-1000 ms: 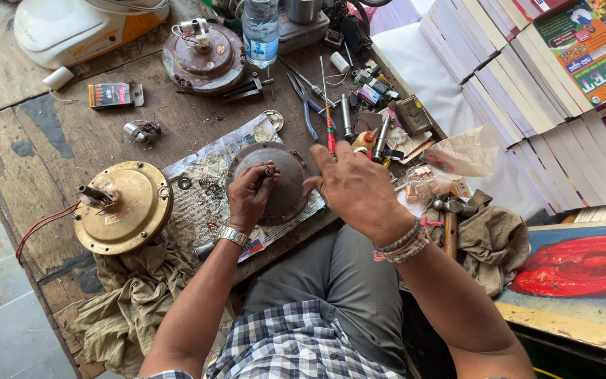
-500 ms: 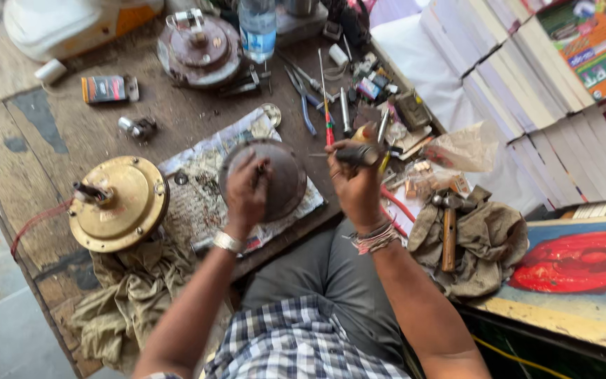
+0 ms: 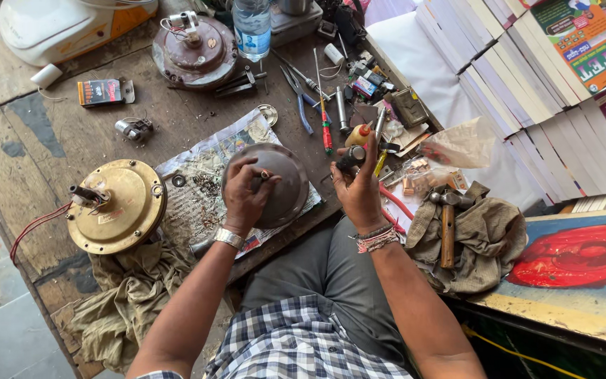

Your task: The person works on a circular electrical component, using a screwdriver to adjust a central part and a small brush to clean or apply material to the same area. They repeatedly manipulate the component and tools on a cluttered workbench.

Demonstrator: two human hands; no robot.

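Scarred wooden workbench (image 3: 177, 116) strewn with tools; on newspaper (image 3: 201, 189) at its near edge lies a dark round motor cover (image 3: 285, 186); left hand (image 3: 245, 193) presses on it, fingers curled; right hand (image 3: 359, 186) is closed around a dark-handled tool (image 3: 351, 158), perhaps a screwdriver; brass-coloured motor housing (image 3: 117, 207) sits left.

Worn wooden workbench (image 3: 50, 147), stacked books (image 3: 527, 77), grey floor (image 3: 1, 344), daylight

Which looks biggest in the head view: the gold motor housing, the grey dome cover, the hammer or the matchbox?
1. Gold motor housing, though the grey dome cover looks close in size, so unsure.
2. Hammer.
3. Matchbox.
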